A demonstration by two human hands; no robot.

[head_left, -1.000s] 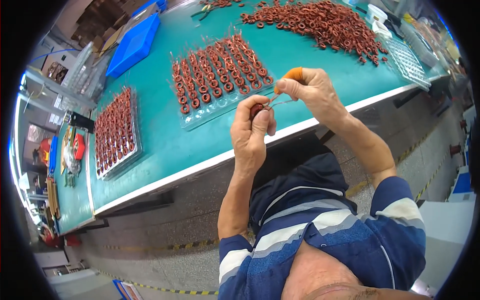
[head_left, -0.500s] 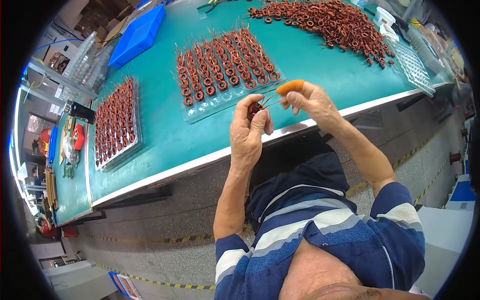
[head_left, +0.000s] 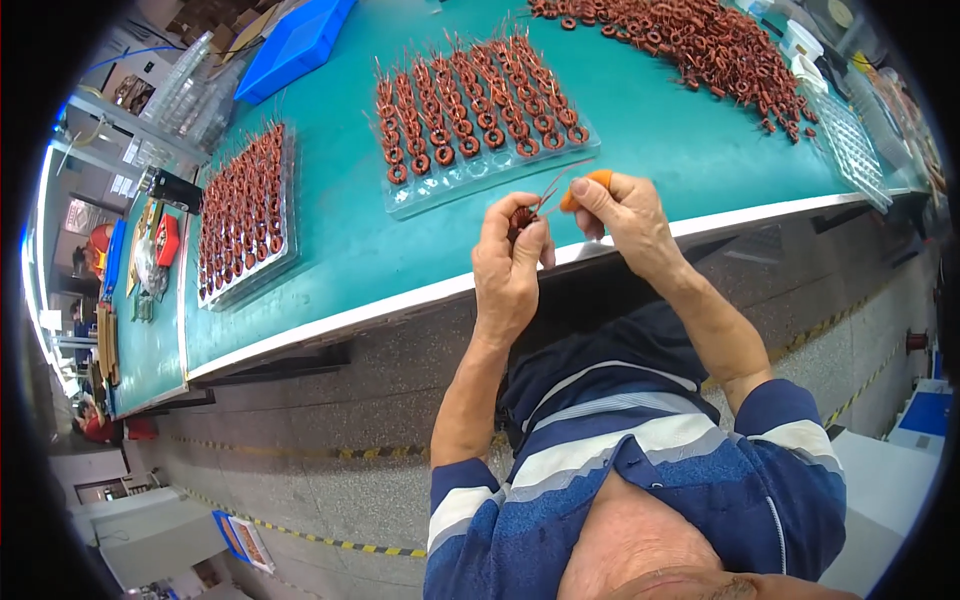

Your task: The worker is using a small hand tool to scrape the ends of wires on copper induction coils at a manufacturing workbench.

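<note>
Between the thumb and fingers of my left hand [head_left: 508, 262] is a copper-wound toroid coil [head_left: 522, 217], with its wire ends sticking out to the upper right. My right hand [head_left: 632, 222] is closed in a pinch on one of those wire ends, just right of the coil. An orange finger cot [head_left: 592, 187] covers its index finger. Both hands are above the table's near edge. Beyond them, a clear plastic tray [head_left: 420, 196] holds rows of similar coils, their wires pointing up.
A second filled coil tray [head_left: 285, 255] stands at the left. Loose coils form a large pile [head_left: 690, 45] at the far right, beside an unfilled clear tray [head_left: 850, 150]. A blue bin [head_left: 295, 50] lies at the back left. The green table [head_left: 340, 280] has a white front edge.
My right hand has drawn in its fingers and turned, closing on the wire. The view has shifted slightly; my left hand keeps its hold on the coil.
</note>
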